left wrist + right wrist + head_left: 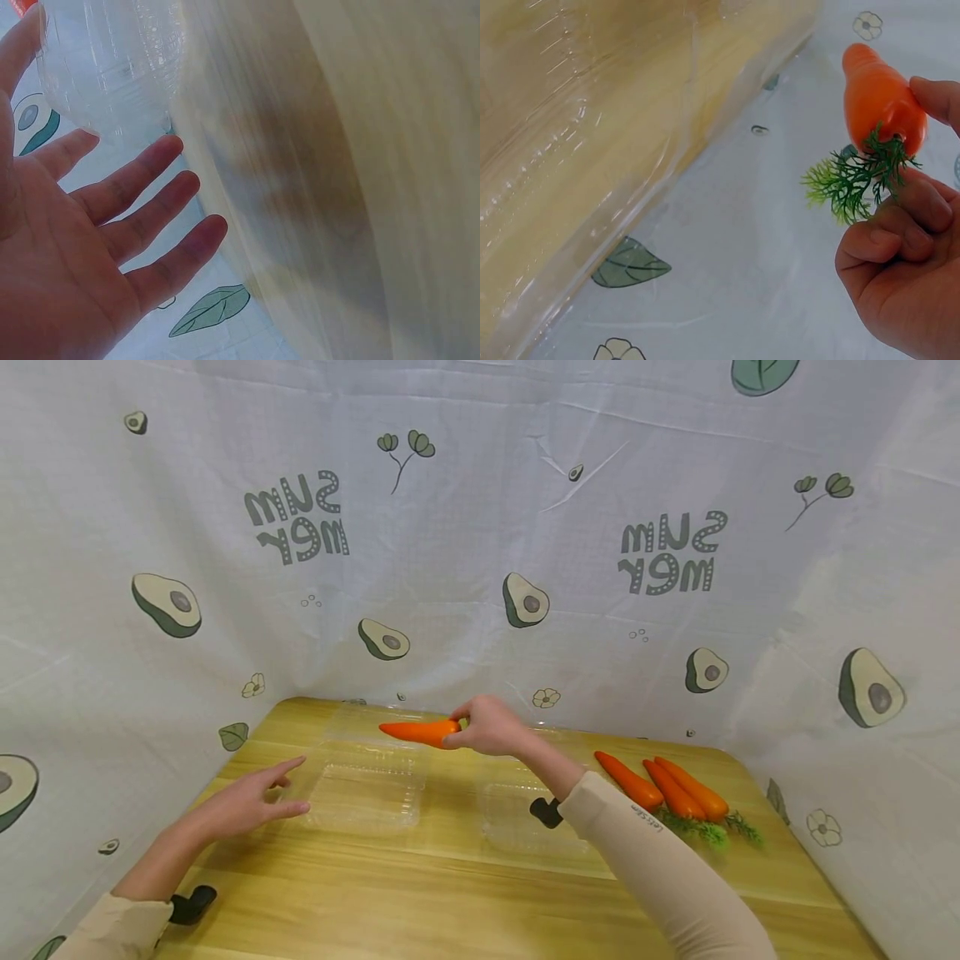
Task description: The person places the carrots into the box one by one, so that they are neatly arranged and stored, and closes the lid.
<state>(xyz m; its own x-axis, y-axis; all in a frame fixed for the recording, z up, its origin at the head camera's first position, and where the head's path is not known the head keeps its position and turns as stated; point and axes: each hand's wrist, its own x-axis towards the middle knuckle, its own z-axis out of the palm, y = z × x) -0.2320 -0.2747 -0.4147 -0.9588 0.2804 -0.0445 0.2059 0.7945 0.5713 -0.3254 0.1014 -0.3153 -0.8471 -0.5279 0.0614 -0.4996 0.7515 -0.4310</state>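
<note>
A carrot (417, 732) is pinched at its thick end by my right hand (491, 727), its tip pointing left above the table. In the right wrist view, green leaves (862, 180) hang from the top of the held carrot (881, 101). My left hand (258, 797) has its fingers spread beside a clear plastic container (363, 789); the left wrist view shows the palm (67, 255) empty, with the container's wall (112, 67) near the fingertips. Whether a finger touches it, I cannot tell. A second clear container (510, 822) lies partly behind my right forearm.
Several carrots, such as the leftmost one (630, 781), lie at the table's right with green leaves (697, 828) at their ends. A wooden-patterned table (405, 902) lies below. White printed cloth (465, 527) surrounds its back and sides.
</note>
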